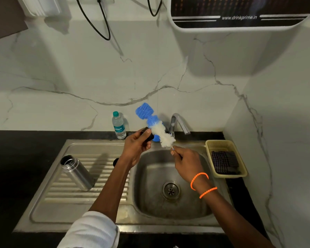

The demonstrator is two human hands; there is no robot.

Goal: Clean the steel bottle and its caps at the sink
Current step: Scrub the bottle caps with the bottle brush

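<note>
The steel bottle (77,173) stands open and uncapped on the sink's ribbed drainboard (64,194), at the left. Above the basin's back edge my left hand (136,145) grips a black cap (148,135). My right hand (183,158) pinches the thin handle of a bottle brush (155,125) with white and blue bristles; the white bristles touch the cap. A second dark cap (116,161) peeks out on the drainboard behind my left forearm, mostly hidden.
The steel basin (156,203) with its drain lies below my hands. A bent tap (179,122) stands behind it. A small plastic water bottle (118,127) stands by the wall. A yellow basket (225,158) with a dark scrubber sits right of the sink.
</note>
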